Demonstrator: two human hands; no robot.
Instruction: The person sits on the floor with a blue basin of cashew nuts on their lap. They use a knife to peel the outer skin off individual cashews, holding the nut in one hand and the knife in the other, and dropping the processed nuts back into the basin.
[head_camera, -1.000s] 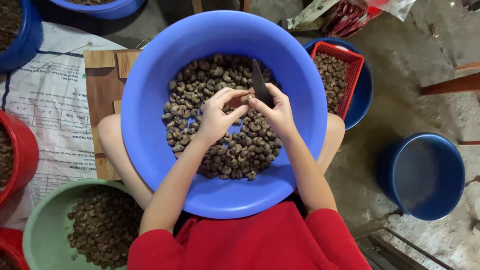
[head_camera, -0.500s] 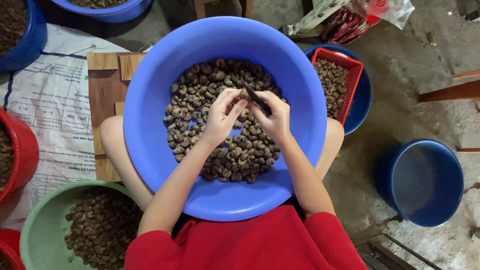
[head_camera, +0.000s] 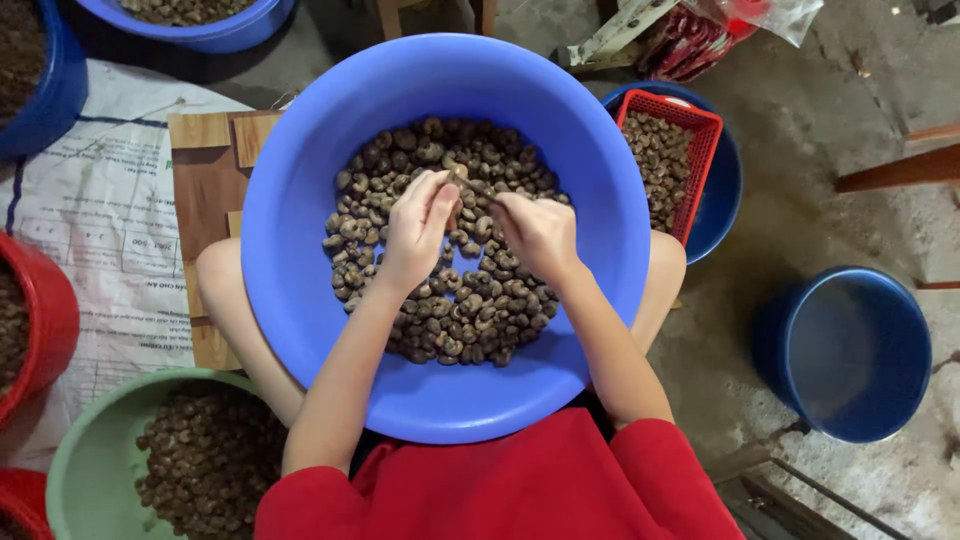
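Note:
A big blue basin (head_camera: 300, 250) rests on my lap, holding a heap of dark brown nuts in their shells (head_camera: 450, 310). Both my hands are over the heap's far side. My left hand (head_camera: 418, 228) pinches one nut (head_camera: 457, 178) at its fingertips. My right hand (head_camera: 540, 235) is closed around a small knife whose blade is almost wholly hidden between the hands, its tip reaching toward that nut. The hands nearly touch. My red sleeves show at the bottom.
A green basin (head_camera: 75, 450) of nuts sits at lower left, with a red bowl (head_camera: 55, 320) beside it. At right, a red basket (head_camera: 705, 135) of nuts stands in a blue tub (head_camera: 728, 195), near an empty blue bucket (head_camera: 850, 350). A wooden board (head_camera: 205, 195) and a printed sack (head_camera: 80, 230) lie left.
The knife blade pointed up, then swung left toward the nut and is now hidden. Both hands shifted slightly up over the heap and drew closer together.

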